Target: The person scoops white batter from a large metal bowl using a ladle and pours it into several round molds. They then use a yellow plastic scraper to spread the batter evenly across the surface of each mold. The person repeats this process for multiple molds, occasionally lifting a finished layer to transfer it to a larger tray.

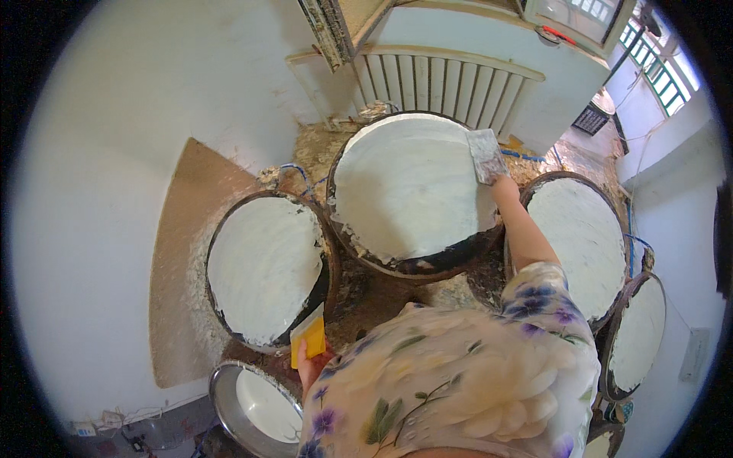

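Note:
My right hand (504,191) grips a flat, batter-smeared scraper (485,151), whose blade rests at the right side of the large round griddle (458,262) in the middle. Pale batter (405,183) coats most of that griddle, leaving a dark uncovered strip along its near right edge. Low on the left, my left hand (310,366) is closed around a yellow scraper (308,341) with a pale blade edge. It is held by the near edge of the left griddle (330,267), which also carries a white layer (263,259).
Another white-coated griddle (576,237) stands to the right, with a further one (636,336) beyond it. A steel bowl (227,412) of white liquid sits at lower left. Behind are a radiator (427,80) and an open window frame (336,34). Brown board (187,267) leans on the left wall.

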`<state>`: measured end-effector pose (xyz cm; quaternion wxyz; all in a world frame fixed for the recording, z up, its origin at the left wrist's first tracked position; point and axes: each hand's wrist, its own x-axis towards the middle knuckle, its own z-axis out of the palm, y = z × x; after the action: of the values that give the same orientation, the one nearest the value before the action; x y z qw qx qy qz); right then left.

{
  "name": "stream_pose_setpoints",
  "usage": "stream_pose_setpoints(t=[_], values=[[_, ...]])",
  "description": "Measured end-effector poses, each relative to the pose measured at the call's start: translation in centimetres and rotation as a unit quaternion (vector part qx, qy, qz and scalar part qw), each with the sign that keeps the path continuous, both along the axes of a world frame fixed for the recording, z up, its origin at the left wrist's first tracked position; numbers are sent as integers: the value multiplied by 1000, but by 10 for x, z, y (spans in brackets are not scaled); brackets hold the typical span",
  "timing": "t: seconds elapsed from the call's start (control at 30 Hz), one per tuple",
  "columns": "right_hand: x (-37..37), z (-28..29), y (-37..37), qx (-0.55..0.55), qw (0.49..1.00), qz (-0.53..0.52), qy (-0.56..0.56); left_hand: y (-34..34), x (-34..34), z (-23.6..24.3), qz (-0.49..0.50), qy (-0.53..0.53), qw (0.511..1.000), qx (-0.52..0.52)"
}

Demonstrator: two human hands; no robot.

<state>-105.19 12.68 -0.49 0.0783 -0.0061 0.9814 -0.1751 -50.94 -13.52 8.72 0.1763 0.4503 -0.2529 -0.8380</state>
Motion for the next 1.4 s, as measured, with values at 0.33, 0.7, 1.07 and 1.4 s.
stream_pose_setpoints(t=[0.33, 0.7, 1.07, 1.4], values=[[-4, 22, 13, 60, 998, 12, 33, 5, 0, -9, 54, -19, 996, 75], [-61, -6, -260, 2, 969, 245, 32, 39, 61, -19, 82, -18, 996, 34], [348, 42, -341, -133, 679, 710, 129, 76, 134, -3, 167, 31, 985, 9], [633, 18, -291, -140, 460, 611, -629, 130, 269, 30, 249, -21, 968, -35]])
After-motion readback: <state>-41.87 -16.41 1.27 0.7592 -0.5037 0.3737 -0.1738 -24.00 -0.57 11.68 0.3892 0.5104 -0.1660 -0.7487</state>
